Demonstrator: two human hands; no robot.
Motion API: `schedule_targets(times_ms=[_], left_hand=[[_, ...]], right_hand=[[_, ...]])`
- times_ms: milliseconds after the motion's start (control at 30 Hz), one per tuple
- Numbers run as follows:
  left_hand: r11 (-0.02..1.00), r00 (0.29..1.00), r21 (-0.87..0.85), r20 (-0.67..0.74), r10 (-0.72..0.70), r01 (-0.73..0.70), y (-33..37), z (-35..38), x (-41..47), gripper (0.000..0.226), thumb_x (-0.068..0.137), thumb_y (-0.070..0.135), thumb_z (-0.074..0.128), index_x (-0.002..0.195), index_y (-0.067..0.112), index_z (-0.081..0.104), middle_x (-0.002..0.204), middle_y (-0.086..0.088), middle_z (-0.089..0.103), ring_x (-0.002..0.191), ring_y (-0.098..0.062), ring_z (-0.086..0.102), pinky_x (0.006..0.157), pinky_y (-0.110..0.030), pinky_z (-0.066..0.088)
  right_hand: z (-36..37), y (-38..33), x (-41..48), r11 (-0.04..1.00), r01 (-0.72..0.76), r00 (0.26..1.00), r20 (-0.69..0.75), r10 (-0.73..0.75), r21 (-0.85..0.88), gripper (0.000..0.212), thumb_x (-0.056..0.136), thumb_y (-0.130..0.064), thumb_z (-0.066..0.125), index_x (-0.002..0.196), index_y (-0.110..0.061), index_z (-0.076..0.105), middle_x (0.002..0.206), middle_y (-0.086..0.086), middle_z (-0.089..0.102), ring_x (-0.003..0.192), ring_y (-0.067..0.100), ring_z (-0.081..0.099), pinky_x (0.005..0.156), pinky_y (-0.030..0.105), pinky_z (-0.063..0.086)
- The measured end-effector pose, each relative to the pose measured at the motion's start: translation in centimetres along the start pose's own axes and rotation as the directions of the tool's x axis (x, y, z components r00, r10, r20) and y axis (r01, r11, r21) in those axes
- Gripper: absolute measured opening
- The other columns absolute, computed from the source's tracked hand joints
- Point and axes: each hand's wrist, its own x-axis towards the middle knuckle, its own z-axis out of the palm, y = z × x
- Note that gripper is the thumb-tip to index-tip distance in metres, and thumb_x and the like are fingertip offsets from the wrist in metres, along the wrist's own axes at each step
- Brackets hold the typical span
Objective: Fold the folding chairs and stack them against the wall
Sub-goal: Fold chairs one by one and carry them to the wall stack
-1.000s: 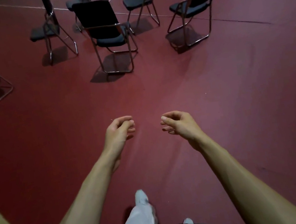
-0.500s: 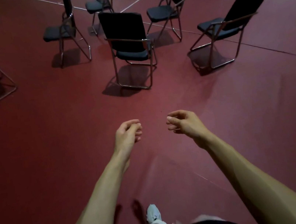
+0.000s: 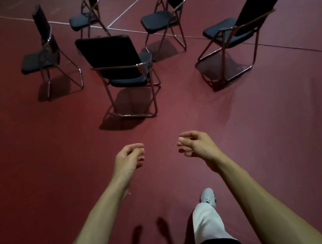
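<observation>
Your left hand [image 3: 129,158] and right hand [image 3: 197,144] hover side by side over the red floor [image 3: 59,180], fingers loosely curled, holding nothing. The nearest folding chair [image 3: 114,59] stands unfolded ahead, its back toward you, with other open chairs [image 3: 263,0] beyond and beside it.

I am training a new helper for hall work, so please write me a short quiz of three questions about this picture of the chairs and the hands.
1. True or false: the right hand grips a chair frame.
2. Which part of the nearest chair faces the person? A) the seat front B) the rear of the backrest C) a frame folded flat
3. Fill in: ___ chair seats are in view.
Key: 1 false, the hand is empty. 2 B. 3 five.
</observation>
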Motion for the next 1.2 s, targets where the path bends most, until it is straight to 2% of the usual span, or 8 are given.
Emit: schedule_targets(times_ms=[100, 200, 433, 567, 700, 833, 1000, 1200], left_hand=[[0.998, 1.000, 0.064, 0.023, -0.010, 0.009, 3.4, 5.3, 6.0, 0.016, 0.092, 0.004, 0.057, 0.091, 0.017, 0.067, 0.091, -0.008, 0.064, 0.077, -0.015, 0.059, 0.070, -0.026, 0.048], [0.988, 0.998, 0.155, 0.068, -0.002, -0.009, 7.3, 10.2, 10.5, 0.019, 0.093, 0.004, 0.056, 0.090, 0.019, 0.066, 0.090, -0.006, 0.064, 0.075, -0.013, 0.059, 0.069, -0.023, 0.047], [0.982, 0.991, 0.169, 0.120, 0.064, -0.084, 15.3, 19.2, 21.2, 0.016, 0.093, 0.009, 0.058, 0.096, 0.022, 0.066, 0.093, 0.000, 0.066, 0.082, -0.010, 0.061, 0.075, -0.021, 0.048], [0.984, 0.991, 0.158, 0.120, 0.066, -0.085, 17.8, 21.2, 27.4, 0.015, 0.093, 0.010, 0.059, 0.100, 0.022, 0.066, 0.093, 0.002, 0.067, 0.082, -0.007, 0.062, 0.077, -0.020, 0.049], [0.997, 0.998, 0.077, 0.065, 0.005, -0.010, 18.7, 22.3, 35.2, 0.015, 0.093, 0.008, 0.059, 0.102, 0.017, 0.067, 0.094, -0.002, 0.066, 0.080, -0.009, 0.061, 0.074, -0.021, 0.049], [0.998, 0.998, -0.001, 0.024, -0.056, 0.056, 20.8, 22.5, 44.1, 0.015, 0.093, 0.008, 0.058, 0.100, 0.018, 0.066, 0.092, -0.003, 0.065, 0.081, -0.012, 0.061, 0.071, -0.021, 0.049], [0.994, 0.997, -0.078, 0.011, -0.073, 0.073, 26.2, 22.5, 53.9, 0.017, 0.094, 0.003, 0.053, 0.095, 0.016, 0.064, 0.081, -0.003, 0.061, 0.070, -0.012, 0.054, 0.061, -0.021, 0.044], [0.992, 0.996, -0.110, -0.045, -0.074, 0.068, 31.3, 22.9, 63.4, 0.016, 0.092, 0.003, 0.056, 0.098, 0.014, 0.066, 0.083, -0.003, 0.063, 0.075, -0.013, 0.058, 0.068, -0.023, 0.048]], right_hand=[[-4.3, -2.3, 6.5, 0.999, -0.016, 1.000, -0.007, 0.016, 0.038, 0.013, 0.095, -0.016, 0.058, 0.107, -0.011, 0.060, 0.091, 0.004, 0.066, 0.071, 0.015, 0.062, 0.067, 0.026, 0.045], [-8.2, -4.9, 11.0, 0.998, -0.029, 0.999, -0.026, 0.030, 0.060, 0.011, 0.094, -0.016, 0.058, 0.104, -0.012, 0.060, 0.088, 0.003, 0.066, 0.070, 0.015, 0.061, 0.067, 0.026, 0.045], [-14.9, -11.9, 23.0, 0.999, -0.010, 0.998, -0.053, 0.013, 0.050, 0.004, 0.094, -0.019, 0.059, 0.096, -0.017, 0.061, 0.087, 0.002, 0.068, 0.074, 0.017, 0.063, 0.067, 0.026, 0.046], [-15.4, -14.9, 29.4, 0.999, -0.023, 0.999, -0.037, 0.024, 0.032, 0.002, 0.094, -0.019, 0.059, 0.093, -0.018, 0.061, 0.086, 0.002, 0.068, 0.072, 0.016, 0.063, 0.065, 0.025, 0.046], [-15.1, -17.8, 36.9, 0.999, -0.043, 0.999, -0.016, 0.042, -0.012, 0.006, 0.094, -0.018, 0.059, 0.099, -0.015, 0.061, 0.088, 0.003, 0.068, 0.075, 0.017, 0.064, 0.067, 0.026, 0.046], [-14.1, -21.8, 45.5, 0.998, -0.062, 0.997, -0.057, 0.060, -0.032, 0.003, 0.093, -0.014, 0.060, 0.093, -0.016, 0.061, 0.090, 0.007, 0.067, 0.069, 0.016, 0.063, 0.064, 0.026, 0.045], [-12.7, -28.3, 54.9, 0.997, -0.058, 0.997, -0.053, 0.055, -0.054, 0.004, 0.093, -0.013, 0.059, 0.091, -0.016, 0.060, 0.088, 0.008, 0.067, 0.067, 0.015, 0.062, 0.064, 0.027, 0.045], [-12.6, -34.4, 64.7, 0.997, -0.032, 0.999, -0.016, 0.031, -0.076, 0.004, 0.093, -0.013, 0.059, 0.092, -0.016, 0.060, 0.090, 0.008, 0.067, 0.070, 0.015, 0.062, 0.063, 0.025, 0.045]])
